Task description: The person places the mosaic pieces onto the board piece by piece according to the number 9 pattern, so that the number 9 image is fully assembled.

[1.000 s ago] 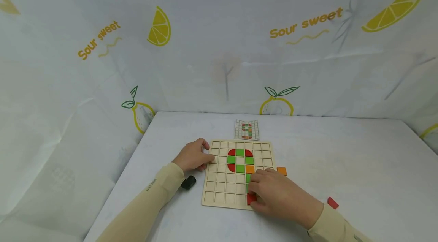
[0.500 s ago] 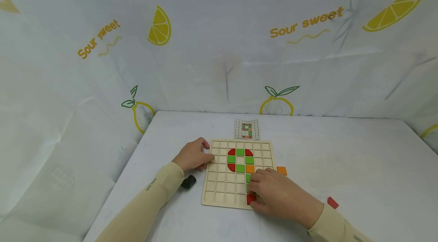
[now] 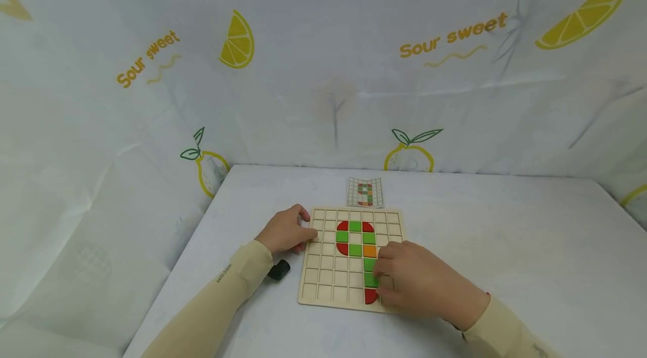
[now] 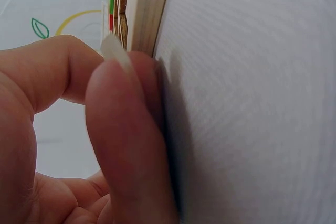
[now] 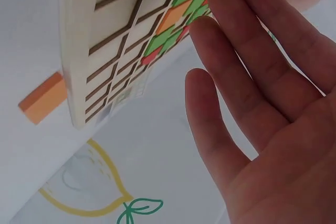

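A wooden grid board (image 3: 326,277) lies on the white table, with red, green and orange tiles forming a 9-like figure in its cells. My left hand (image 3: 285,230) holds the board's left edge; its thumb (image 4: 126,129) and a fingertip lie close together there in the left wrist view. My right hand (image 3: 422,282) hovers over the board's lower right, beside the red quarter-round tile (image 3: 371,296) and the green tiles (image 3: 370,279). In the right wrist view, its fingers (image 5: 226,72) are extended and hold nothing visible.
A pattern card (image 3: 365,192) lies behind the board. A loose orange tile (image 5: 44,98) sits past the board's edge, hidden from the head view by the right hand. A black object (image 3: 279,270) lies by the left forearm. A patterned white cloth (image 3: 303,66) hangs behind the table.
My right hand has let go of the red tile and shifted up and right, uncovering the green tiles and the red tile's curved side. The left hand stays in place.
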Demonstrator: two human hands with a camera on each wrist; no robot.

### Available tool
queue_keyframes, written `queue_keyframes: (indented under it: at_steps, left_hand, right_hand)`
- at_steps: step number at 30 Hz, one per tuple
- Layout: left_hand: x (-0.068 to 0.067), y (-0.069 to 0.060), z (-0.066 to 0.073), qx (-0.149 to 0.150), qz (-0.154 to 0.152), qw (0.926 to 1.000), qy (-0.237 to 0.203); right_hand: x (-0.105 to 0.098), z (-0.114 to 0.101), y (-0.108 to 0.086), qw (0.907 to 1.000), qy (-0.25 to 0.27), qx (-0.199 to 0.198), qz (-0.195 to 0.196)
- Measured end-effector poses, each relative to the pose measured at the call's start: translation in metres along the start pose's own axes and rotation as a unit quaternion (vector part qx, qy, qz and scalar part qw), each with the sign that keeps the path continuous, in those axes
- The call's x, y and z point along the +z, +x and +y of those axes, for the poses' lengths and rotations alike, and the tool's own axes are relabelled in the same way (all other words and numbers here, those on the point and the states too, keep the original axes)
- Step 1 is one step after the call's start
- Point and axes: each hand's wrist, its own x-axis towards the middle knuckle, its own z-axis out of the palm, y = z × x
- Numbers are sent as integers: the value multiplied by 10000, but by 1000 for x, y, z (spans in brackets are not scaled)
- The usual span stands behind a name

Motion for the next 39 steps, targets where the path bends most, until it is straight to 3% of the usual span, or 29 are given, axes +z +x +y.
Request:
queue_keyframes:
  at_steps: [6,13,19,39]
  left_hand:
    - [1,-1,0,11,7,10000,34]
    - [1,-1,0,-7,38,10000,68]
    - [1,1,-2,-19,58,10000,66]
    - [1,1,-1,41,33,10000,77]
  right_hand:
    - [-12,26,-6,9982,82,597,60]
    - [-8,61,-18,9921,137,1223,257]
    - [-3,80,-19,9895,225,1423,105]
    - [6,89,-19,9843,402,1718,-33]
